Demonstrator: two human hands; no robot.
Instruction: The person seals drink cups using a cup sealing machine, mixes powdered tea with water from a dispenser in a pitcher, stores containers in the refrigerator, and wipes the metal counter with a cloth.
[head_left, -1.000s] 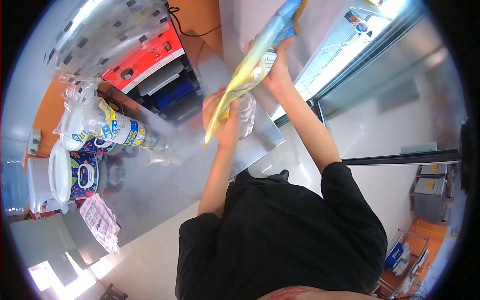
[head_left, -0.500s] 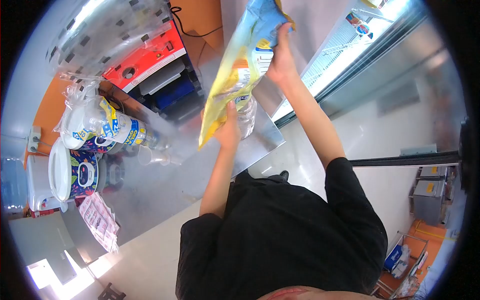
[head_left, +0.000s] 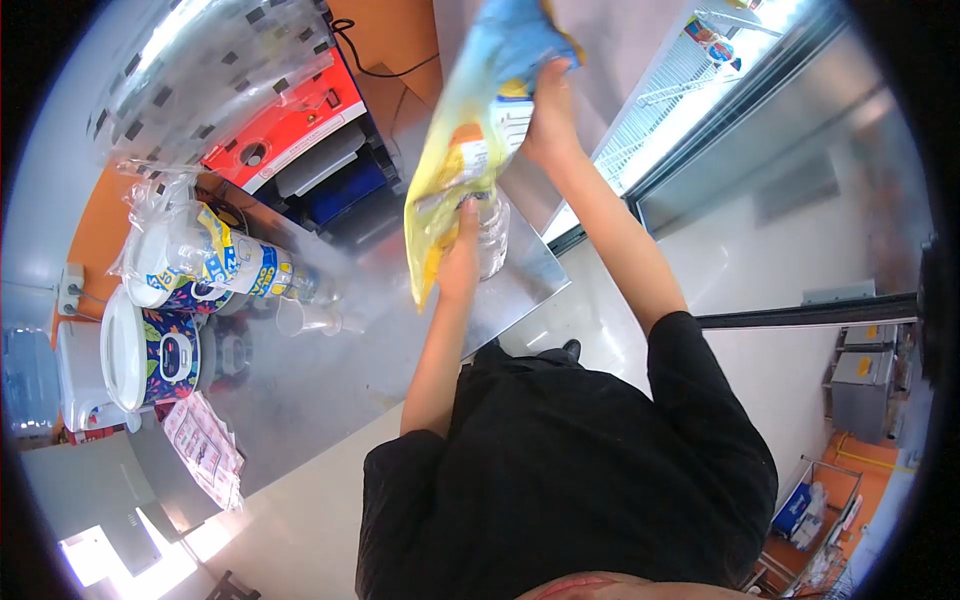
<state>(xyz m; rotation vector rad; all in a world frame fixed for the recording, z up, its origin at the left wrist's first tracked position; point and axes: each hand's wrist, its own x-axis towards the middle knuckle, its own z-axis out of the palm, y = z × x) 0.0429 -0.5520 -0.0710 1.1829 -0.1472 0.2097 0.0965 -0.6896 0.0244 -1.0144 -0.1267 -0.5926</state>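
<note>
A yellow and blue plastic bag (head_left: 452, 160) is held up at a slant over the metal counter, its blue end uppermost. My right hand (head_left: 551, 118) grips the bag's upper right edge, fingers hidden behind it. Lower down, my left hand (head_left: 460, 258) pinches the yellow end, with the thumb showing on the near face. Partly behind the bag and my left hand, a clear plastic container (head_left: 496, 235) stands on the counter. Whether the bag touches it, I cannot tell. The bag's contents are not visible.
On the metal counter (head_left: 300, 400) to the left are plastic-wrapped clear cups (head_left: 240, 255), a flower-patterned pot with a white lid (head_left: 165, 350) and pink printed sheets (head_left: 203, 450). A red box (head_left: 285, 125) stands behind. At right, a glass door (head_left: 770, 220) stands beside lit wire shelves (head_left: 640, 120).
The bag has turned slightly more upright: its upper end shifted left with my right hand, and its lower tip moved a little right and down. Both hands keep their hold.
</note>
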